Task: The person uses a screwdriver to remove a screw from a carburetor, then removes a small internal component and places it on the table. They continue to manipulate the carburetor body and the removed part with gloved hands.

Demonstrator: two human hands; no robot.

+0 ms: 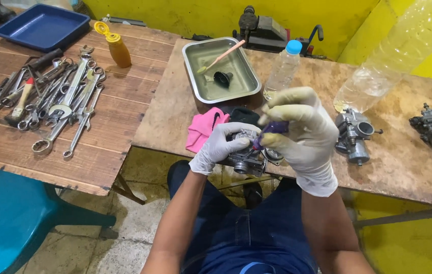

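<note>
Both hands wore white gloves and met over the person's lap, at the near edge of the wooden table. The left hand was curled closed around a grey metal carburetor, cupping it from the 9 o'clock side. The right hand was wrapped tight on the purple handle of a screwdriver, whose tip angled down toward 7 o'clock into the carburetor's top. A pink cloth lay just beside the left hand at 10 o'clock. 2 more carburetors sat on the table at 3 o'clock, and a clear plastic bottle stood at 12 o'clock, beside a steel tray.
</note>
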